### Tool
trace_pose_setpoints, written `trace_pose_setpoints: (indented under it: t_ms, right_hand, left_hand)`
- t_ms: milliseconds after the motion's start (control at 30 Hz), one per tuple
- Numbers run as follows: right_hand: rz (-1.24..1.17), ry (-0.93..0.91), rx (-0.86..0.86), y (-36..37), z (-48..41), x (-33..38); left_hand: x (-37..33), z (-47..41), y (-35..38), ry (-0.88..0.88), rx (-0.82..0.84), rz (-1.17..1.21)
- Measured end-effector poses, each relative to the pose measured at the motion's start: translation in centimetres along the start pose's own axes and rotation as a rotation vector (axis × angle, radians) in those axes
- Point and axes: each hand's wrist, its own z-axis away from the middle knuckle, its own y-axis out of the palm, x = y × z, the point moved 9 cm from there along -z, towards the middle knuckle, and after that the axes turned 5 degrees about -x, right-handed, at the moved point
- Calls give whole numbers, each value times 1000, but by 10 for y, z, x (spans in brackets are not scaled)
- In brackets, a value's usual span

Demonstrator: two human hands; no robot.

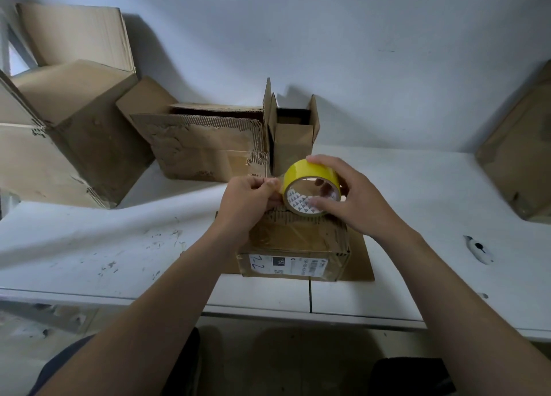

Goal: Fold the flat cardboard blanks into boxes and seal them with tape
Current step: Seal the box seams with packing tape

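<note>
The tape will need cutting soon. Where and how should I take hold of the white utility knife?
Probably pinch the utility knife across its long sides, at the broad near end, coming from above with the right hand. It lies flat on the table, its narrow tip pointing away.

The small box (293, 246) sits on a flat sheet (362, 264), with the tape roll (310, 187) on top. Behind stand an open box (208, 145) and, just right of it, a second open box (293, 133). A knife (478, 249) lies far right.
</note>
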Motion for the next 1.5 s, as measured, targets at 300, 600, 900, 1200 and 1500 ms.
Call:
trace_pose_setpoints:
  t_ms: [300,600,900,1200,1500]
  right_hand:
    - [238,-90,17,-14,-4,2]
    - [322,-183,44,-3,7,13]
    - [206,-93,-74,16,7,5]
    - [505,-343,-48,33,6,46]
    - [448,-241,-131,12,7,28]
  left_hand:
    - [-2,-1,-13,-21,-9,28]
    - [-7,2,-33,26,-47,-91]
    - [7,13,-73,25,-65,-139]
    - [20,11,-115,46,-139,-171]
    - [40,-1,-135,4,-170,-181]
